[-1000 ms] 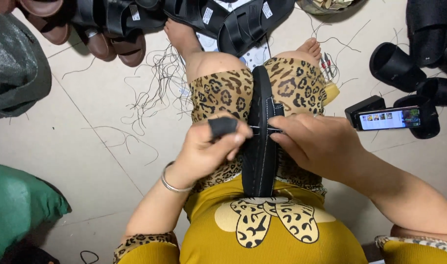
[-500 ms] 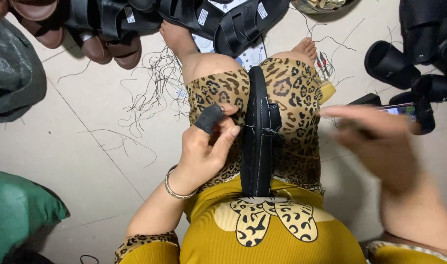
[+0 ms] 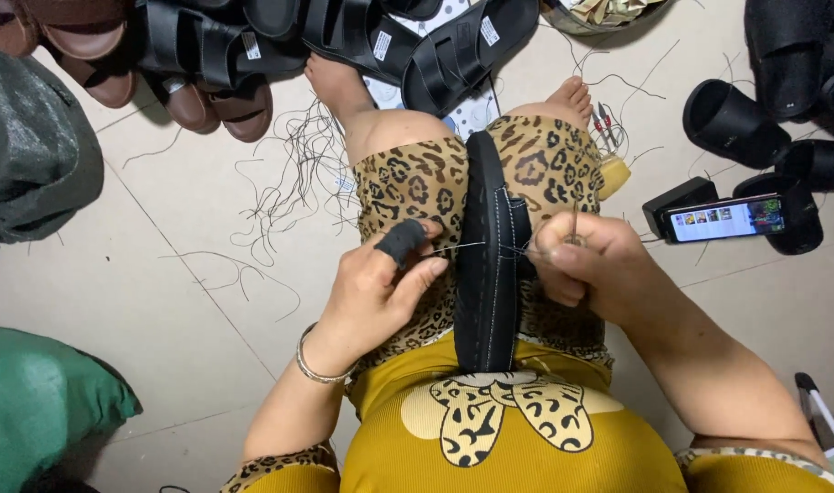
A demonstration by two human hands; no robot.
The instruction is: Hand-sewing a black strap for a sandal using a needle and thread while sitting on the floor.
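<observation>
A black sandal sole [image 3: 485,274] stands on its edge in the person's lap, clamped between the thighs in leopard-print shorts [image 3: 417,187], its toe end pointing away toward the knees and its heel end pressed against the yellow shirt [image 3: 517,447]. The left hand [image 3: 371,297] sits just beside the sole's left face, its forefinger wearing a black finger guard [image 3: 400,241]; the fingertips are pinched together on a needle [image 3: 453,247] that pokes out of the sole's side. The right hand [image 3: 586,256] is on the other side of the sole, touching its strap edge, fingers curled closed around a thin metal tool [image 3: 575,219] that stands upright out of the fist. Loose dark threads [image 3: 289,183] lie scattered on the tiled floor [image 3: 161,301] to the left. A row of finished black sandals [image 3: 344,36] sits beyond the feet, and a phone [image 3: 723,219] lies to the right
</observation>
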